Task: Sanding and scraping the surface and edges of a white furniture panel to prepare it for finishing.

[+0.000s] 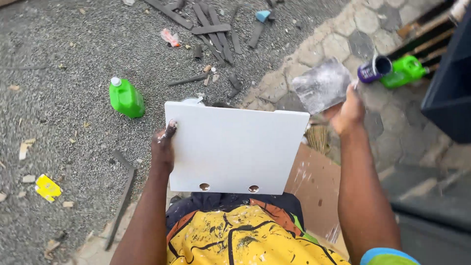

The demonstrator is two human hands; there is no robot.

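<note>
Head view, gravel ground [73, 122], hexagonal paving [353, 29]

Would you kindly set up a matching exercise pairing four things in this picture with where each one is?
Things:
1. white board
2. putty knife
3. green jug
4. purple can

Places:
A. on the gravel, left of the board
B. raised in the right hand
C. on the paving stones, lying on its side
D. over the lap, left hand gripping its edge

Pairs: 1-D, 2-B, 3-A, 4-C
</note>
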